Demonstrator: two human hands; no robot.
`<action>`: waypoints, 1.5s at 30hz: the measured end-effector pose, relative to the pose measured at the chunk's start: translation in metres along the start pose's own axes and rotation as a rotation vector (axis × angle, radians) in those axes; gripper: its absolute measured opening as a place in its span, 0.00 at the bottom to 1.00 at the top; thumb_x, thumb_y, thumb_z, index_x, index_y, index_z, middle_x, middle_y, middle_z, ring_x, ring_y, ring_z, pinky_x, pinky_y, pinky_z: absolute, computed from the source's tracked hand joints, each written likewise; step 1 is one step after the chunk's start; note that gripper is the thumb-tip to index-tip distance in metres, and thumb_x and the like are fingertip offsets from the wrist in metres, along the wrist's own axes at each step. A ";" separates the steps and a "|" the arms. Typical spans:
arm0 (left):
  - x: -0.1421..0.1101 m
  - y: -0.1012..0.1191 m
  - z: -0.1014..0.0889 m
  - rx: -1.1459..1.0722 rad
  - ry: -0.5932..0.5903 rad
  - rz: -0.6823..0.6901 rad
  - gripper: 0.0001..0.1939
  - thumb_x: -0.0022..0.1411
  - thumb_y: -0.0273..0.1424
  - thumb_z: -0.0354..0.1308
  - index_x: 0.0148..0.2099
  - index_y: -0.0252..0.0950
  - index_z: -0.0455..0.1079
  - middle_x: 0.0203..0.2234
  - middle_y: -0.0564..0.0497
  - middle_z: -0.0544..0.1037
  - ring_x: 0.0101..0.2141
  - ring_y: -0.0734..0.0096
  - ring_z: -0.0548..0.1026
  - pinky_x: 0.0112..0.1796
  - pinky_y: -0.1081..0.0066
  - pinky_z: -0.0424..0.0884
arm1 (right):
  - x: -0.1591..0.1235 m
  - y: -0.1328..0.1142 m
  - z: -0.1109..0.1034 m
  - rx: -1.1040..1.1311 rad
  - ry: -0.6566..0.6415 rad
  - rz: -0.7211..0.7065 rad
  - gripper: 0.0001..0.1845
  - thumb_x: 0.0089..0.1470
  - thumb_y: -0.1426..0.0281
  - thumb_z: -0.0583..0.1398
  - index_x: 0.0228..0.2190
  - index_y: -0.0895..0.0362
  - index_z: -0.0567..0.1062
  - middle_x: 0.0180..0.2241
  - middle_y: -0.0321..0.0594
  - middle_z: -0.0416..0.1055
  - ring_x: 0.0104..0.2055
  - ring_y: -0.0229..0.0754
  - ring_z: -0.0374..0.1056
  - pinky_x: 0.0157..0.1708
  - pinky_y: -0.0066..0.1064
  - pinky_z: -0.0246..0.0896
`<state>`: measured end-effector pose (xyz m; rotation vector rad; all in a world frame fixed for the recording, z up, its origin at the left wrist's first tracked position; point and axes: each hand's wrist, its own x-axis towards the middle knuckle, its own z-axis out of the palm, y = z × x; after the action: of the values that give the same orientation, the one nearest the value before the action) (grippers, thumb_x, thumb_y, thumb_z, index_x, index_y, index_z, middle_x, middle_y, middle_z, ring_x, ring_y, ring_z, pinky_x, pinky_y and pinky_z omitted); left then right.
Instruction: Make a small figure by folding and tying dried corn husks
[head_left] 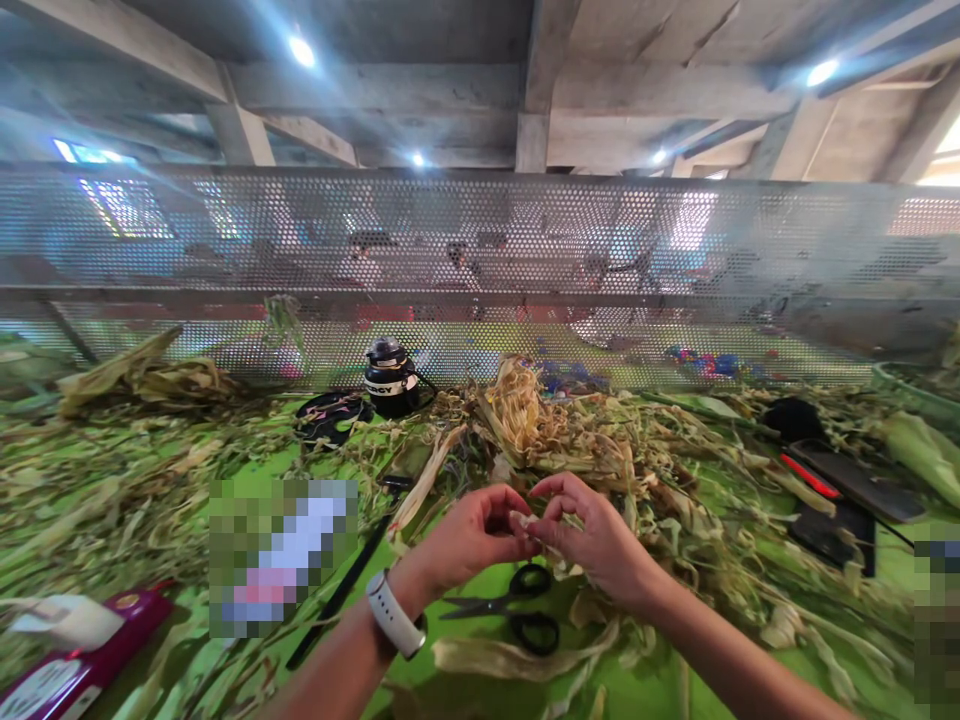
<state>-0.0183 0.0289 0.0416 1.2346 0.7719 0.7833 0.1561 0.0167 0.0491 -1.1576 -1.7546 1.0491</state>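
Note:
Close together over the green tabletop (pixel 465 690), my left hand (pixel 476 530) and my right hand (pixel 596 540) meet at their fingertips. Both pinch a small pale strip of corn husk (pixel 527 521), mostly covered by the fingers. A white-banded watch is on my left wrist. Just below the hands lie black scissors (pixel 495 605) with their blades pointing left. A long curled husk strip (pixel 510 658) rests in front of them. Beyond my fingers stands a bundle of dry husks (pixel 514 415) on a heap of shredded leaves.
A perforated metal screen (pixel 480 240) runs across the back, with people seated behind it. A black jar (pixel 391 380) stands near it. At the left lies a magenta device (pixel 90 660); a dark phone (pixel 855 480) is at the right. Loose husks (pixel 112 500) cover much of the table.

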 end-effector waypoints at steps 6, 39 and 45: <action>0.003 -0.007 -0.002 0.151 -0.043 0.016 0.16 0.44 0.39 0.68 0.26 0.31 0.70 0.20 0.57 0.67 0.24 0.77 0.61 0.29 0.74 0.58 | -0.002 -0.003 0.003 -0.302 0.037 -0.088 0.09 0.51 0.64 0.62 0.34 0.56 0.74 0.26 0.35 0.71 0.31 0.39 0.67 0.34 0.29 0.56; -0.014 -0.016 0.034 0.061 -0.430 -0.158 0.05 0.44 0.29 0.63 0.26 0.34 0.70 0.21 0.56 0.69 0.24 0.76 0.62 0.28 0.75 0.56 | 0.001 0.007 0.015 -0.010 0.068 -0.047 0.10 0.50 0.65 0.61 0.26 0.58 0.69 0.24 0.32 0.66 0.28 0.34 0.61 0.28 0.24 0.58; -0.014 -0.014 0.032 -0.016 -0.253 -0.180 0.13 0.49 0.38 0.65 0.27 0.32 0.71 0.18 0.57 0.66 0.20 0.81 0.58 0.24 0.76 0.51 | 0.008 0.003 -0.002 -0.059 0.000 -0.014 0.16 0.54 0.58 0.56 0.27 0.59 0.70 0.24 0.34 0.68 0.27 0.35 0.61 0.27 0.25 0.57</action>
<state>0.0035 -0.0012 0.0337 1.2038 0.6571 0.4756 0.1568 0.0250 0.0483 -1.1797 -1.8016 0.9950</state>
